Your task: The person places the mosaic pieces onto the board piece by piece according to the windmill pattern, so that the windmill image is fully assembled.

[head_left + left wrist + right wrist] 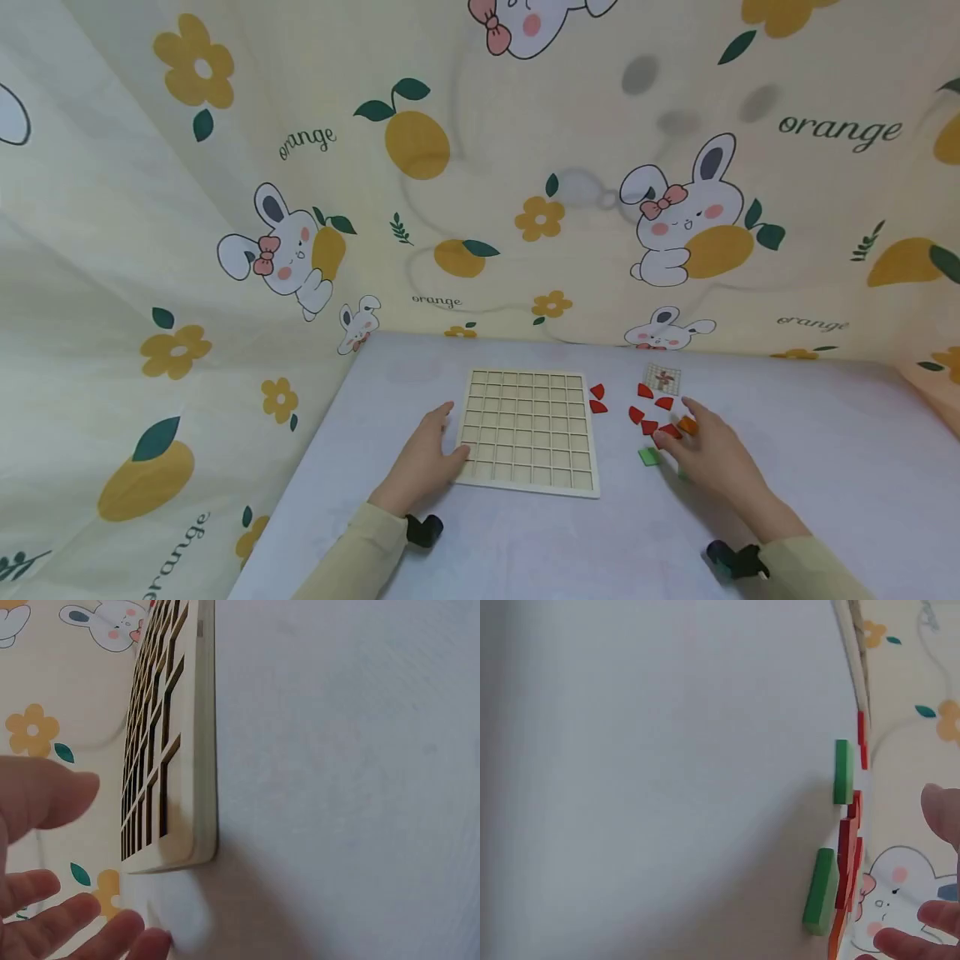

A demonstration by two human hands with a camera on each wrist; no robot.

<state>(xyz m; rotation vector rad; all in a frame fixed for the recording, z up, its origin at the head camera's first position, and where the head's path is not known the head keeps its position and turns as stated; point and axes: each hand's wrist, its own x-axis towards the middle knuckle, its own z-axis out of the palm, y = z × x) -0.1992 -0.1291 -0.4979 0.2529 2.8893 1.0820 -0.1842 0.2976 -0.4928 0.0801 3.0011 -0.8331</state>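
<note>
A pale wooden grid board with square cells lies flat, its cells bare. My left hand hovers at the board's left side, thumb overlapping the lower left corner in the head view. In the left wrist view the thumb and fingers are spread, holding nothing. My right hand reaches over the loose pieces, thumb and forefinger apart. Under it are several red curved-edge pieces, an orange piece and a green block. A second green block, mostly hidden by the hand in the head view, shows in the right wrist view.
A small pattern card with a printed grid and a pinwheel-like figure lies behind the pieces. Two red pieces sit beside the board's right edge. A printed cloth hangs behind and left of the white table.
</note>
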